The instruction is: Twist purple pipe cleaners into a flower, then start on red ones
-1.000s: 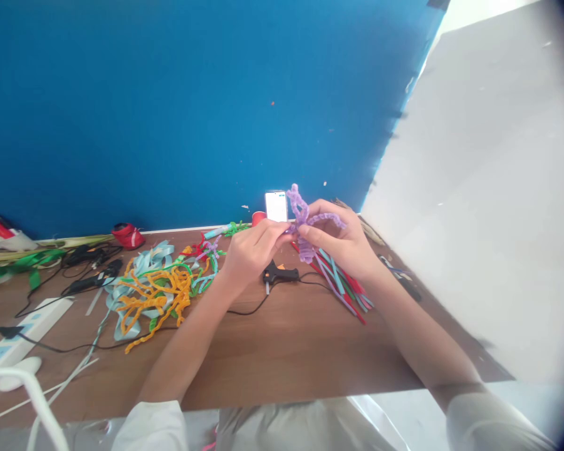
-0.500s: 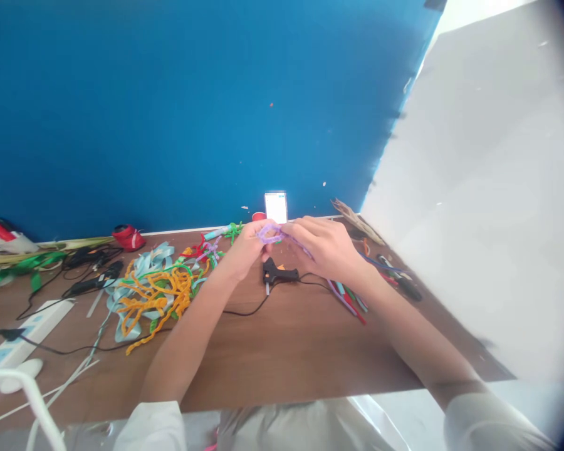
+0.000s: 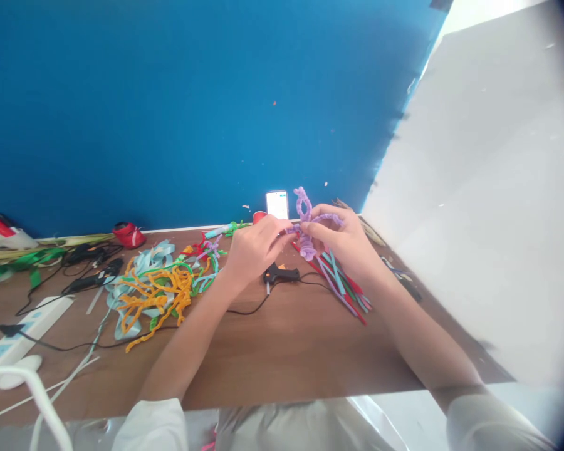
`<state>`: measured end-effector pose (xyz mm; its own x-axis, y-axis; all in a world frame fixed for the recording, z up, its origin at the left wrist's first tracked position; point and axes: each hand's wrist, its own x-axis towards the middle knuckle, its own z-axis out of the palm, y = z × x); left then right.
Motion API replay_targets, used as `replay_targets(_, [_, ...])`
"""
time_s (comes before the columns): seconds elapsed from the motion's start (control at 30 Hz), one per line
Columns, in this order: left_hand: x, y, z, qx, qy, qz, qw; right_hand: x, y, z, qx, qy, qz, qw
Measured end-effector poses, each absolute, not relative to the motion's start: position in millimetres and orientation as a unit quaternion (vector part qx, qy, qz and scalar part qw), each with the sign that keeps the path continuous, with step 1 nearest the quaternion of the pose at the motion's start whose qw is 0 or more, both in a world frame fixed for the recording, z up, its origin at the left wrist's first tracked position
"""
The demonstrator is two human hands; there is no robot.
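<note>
Between my two hands is a purple pipe cleaner figure [image 3: 304, 208], bent into loops with a coiled lower end. My left hand [image 3: 258, 247] pinches its left side with fingers and thumb. On the other side, my right hand [image 3: 341, 241] grips it, and a purple loop shows above those fingers. Below my hands a black hot glue gun [image 3: 282, 274] lies on the table. Several loose pipe cleaners [image 3: 343, 285] in red, purple and light blue lie under my right hand. My fingers hide part of the figure.
A tangle of orange pipe cleaners [image 3: 169, 291] and light blue ribbon [image 3: 125, 326] covers the table's left part. Further left lie a white power strip [image 3: 37, 322] and black cords. A lit phone [image 3: 277, 205] leans at the blue wall, beside a red roll [image 3: 259, 217].
The purple figure has turned upright and moved right, showing its loops and coiled end. My left hand has shifted right, and my right hand has turned around the piece.
</note>
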<state>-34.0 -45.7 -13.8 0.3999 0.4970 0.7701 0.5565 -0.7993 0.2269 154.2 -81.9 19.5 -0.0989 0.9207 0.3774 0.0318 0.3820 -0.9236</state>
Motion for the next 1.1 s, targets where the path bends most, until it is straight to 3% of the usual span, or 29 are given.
replay_targets(0.13, [-38, -42, -21, -0.834, -0.295, -0.425, 0.189, 154, -80, 19, -0.366, -0.600, 0.458, 0.545])
replay_targets(0.33, [-30, -47, -20, -0.797, -0.358, -0.455, 0.173, 151, -78, 13, -0.328, -0.631, 0.472, 0.522])
replay_targets(0.43, [-28, -52, -10, -0.784, -0.385, -0.486, -0.015, 152, -77, 11, -0.333, -0.710, 0.353, 0.510])
replay_targets(0.6, [-34, -55, 5, -0.666, -0.349, -0.460, -0.473, 162, -74, 8, -0.330, -0.845, -0.020, 0.419])
replay_targets(0.73, [-41, -48, 7, -0.613, -0.318, -0.392, -0.608, 169, -71, 8, -0.283, -0.868, -0.185, 0.363])
replay_targets(0.83, [-46, -44, 6, -0.652, -0.318, -0.395, -0.564, 167, -71, 6, -0.279, -0.860, -0.178, 0.388])
replay_targets(0.97, [-49, -50, 8, -0.758, -0.350, -0.369, -0.409, 157, -75, 4, -0.327, -0.821, 0.023, 0.467])
replay_targets(1.1, [-45, -58, 8, -0.841, -0.394, -0.365, -0.067, 148, -80, 8, -0.364, -0.699, 0.289, 0.543])
